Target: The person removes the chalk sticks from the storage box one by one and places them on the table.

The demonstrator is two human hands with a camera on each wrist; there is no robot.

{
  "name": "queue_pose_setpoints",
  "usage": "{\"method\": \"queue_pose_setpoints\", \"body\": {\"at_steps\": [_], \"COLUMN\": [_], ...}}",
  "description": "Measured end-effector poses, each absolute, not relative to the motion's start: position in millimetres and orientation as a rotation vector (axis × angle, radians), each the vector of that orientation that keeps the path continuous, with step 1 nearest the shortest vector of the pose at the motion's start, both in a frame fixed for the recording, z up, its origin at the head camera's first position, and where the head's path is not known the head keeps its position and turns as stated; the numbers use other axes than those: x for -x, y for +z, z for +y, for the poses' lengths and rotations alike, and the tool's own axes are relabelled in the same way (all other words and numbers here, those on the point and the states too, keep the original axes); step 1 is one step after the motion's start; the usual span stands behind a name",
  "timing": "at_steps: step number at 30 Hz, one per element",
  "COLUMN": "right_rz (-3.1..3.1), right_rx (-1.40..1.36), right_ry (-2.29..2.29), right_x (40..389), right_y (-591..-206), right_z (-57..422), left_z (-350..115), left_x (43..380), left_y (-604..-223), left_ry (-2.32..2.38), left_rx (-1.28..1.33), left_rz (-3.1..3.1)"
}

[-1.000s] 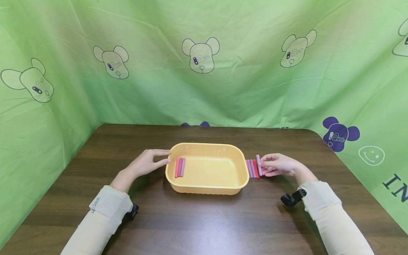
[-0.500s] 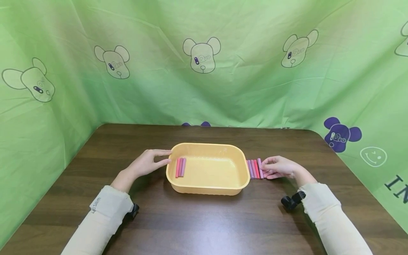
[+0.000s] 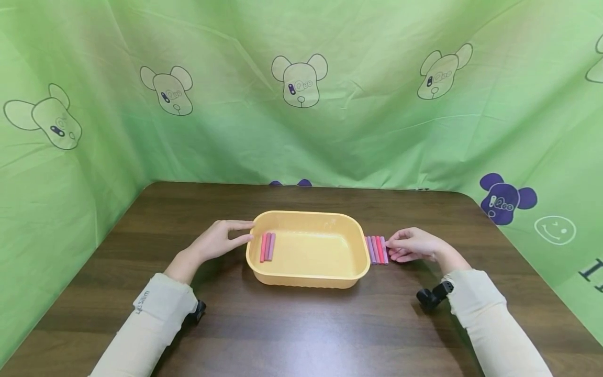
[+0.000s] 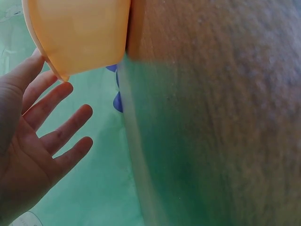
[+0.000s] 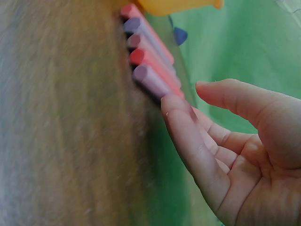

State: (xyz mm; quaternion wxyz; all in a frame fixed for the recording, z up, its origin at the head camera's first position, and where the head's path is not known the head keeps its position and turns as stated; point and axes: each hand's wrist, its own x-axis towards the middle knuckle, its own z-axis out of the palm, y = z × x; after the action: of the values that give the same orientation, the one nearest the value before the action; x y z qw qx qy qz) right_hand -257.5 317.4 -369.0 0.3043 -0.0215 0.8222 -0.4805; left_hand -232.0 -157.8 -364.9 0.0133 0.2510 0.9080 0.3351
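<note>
A yellow plastic basin (image 3: pixel 313 256) stands mid-table, with 3 pink and purple sticks (image 3: pixel 267 247) lying side by side at its left end. My left hand (image 3: pixel 214 242) touches the basin's left rim with its fingertips; in the left wrist view its other fingers are spread and relaxed. Against the basin's right side lies a row of several chalk-like sticks (image 3: pixel 378 250) in purple, pink and red. Beside the row, the forefinger of my right hand (image 3: pixel 415 245) is at the outermost light purple stick (image 5: pixel 153 82). In the right wrist view the thumb stands off from it.
The dark wooden table (image 3: pixel 292 330) runs back to a green curtain (image 3: pixel 226 125) printed with bear heads. Each sleeve cuff carries a small black wrist camera, such as the right camera (image 3: pixel 431 297).
My right hand has laid the light purple stick down against the row's right end and loosened its pinch. The left hand has stayed at the basin's rim.
</note>
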Motion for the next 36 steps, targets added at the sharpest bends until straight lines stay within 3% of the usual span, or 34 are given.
{"method": "queue_pose_setpoints", "body": {"at_steps": [14,23,36], "right_rz": [2.311,2.256,2.211], "right_rx": [0.263,0.34,0.492], "right_ry": [-1.203,-1.239,-1.087], "right_x": [262,269,280], "right_y": [-328,-301,-300], "right_z": [277,228,157], "left_z": [-156,-157,-156], "left_x": [232,232,232], "left_y": [-362,-361,-360], "left_ry": [1.032,1.026,1.037], "left_rx": [-0.788,-0.779,-0.788], "left_rz": [2.839,2.85,2.843]}}
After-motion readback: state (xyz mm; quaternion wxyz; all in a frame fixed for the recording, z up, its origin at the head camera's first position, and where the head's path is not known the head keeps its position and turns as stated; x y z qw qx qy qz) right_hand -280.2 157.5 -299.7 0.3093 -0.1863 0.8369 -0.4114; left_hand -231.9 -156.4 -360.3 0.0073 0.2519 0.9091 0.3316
